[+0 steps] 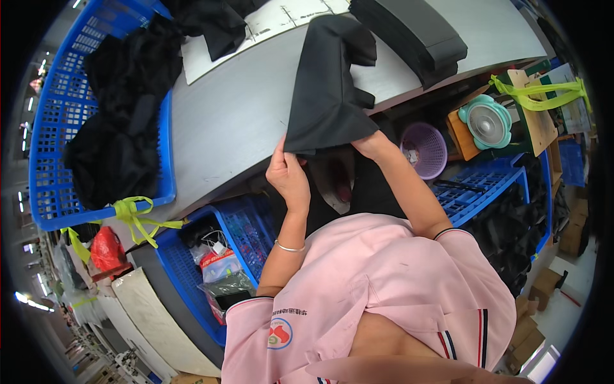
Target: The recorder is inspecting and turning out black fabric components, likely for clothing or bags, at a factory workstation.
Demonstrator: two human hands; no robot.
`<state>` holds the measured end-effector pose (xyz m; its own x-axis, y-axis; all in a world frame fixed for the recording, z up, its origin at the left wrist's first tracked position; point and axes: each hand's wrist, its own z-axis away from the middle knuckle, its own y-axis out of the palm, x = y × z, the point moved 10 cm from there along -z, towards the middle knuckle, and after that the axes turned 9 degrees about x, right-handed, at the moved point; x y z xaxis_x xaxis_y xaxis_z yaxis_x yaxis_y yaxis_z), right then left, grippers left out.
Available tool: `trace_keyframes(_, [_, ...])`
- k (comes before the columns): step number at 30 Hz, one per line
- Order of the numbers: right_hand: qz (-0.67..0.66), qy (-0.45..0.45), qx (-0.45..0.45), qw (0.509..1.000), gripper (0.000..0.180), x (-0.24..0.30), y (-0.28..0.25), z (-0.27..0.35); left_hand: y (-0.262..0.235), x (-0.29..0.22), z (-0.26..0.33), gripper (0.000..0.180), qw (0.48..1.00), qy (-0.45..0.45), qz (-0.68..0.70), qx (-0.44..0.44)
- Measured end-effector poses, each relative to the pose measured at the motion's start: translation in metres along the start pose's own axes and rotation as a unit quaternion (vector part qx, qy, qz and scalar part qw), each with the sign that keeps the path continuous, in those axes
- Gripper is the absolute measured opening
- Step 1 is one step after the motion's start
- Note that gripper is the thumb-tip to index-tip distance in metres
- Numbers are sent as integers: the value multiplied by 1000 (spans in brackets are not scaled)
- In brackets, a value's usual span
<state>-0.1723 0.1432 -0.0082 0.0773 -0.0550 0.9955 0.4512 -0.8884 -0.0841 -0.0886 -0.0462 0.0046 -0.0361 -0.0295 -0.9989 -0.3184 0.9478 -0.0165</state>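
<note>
A piece of black fabric (323,89) is stretched between my two hands at the table's near edge. Its far part lies folded and creased on the grey table (224,121). My left hand (288,176) pinches the near left corner, thumb and fingers closed together. On the other side, my right hand (371,144) grips the near right corner, its fingertips partly hidden by the cloth. Just beyond the fabric, to the right, a neat stack of black fabric pieces (425,48) rests on the table.
To the left, a blue plastic basket (167,153) holds black cloth. A white marked sheet (197,61) lies at the back. Below the table are a purple bin (425,150), a blue basket (185,275) of small items, and a teal fan (487,121) at right.
</note>
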Motion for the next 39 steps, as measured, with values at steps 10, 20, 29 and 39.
trace_keyframes(10, [567, -57, -85, 817, 26, 49, 68, 4, 63, 70, 17, 20, 928, -185, 289, 145])
trace_keyframes(20, [573, -75, -25, 816, 36, 41, 79, -8, 74, 96, 41, 14, 901, -280, 303, 133])
trace_keyframes(29, [560, 87, 93, 819, 30, -17, 82, -1, -10, 33, 11, 29, 1000, 6, -2, -18])
trace_keyframes(39, [612, 33, 105, 783, 24, 22, 103, 43, -12, 65, 14, 39, 935, -203, 282, 75])
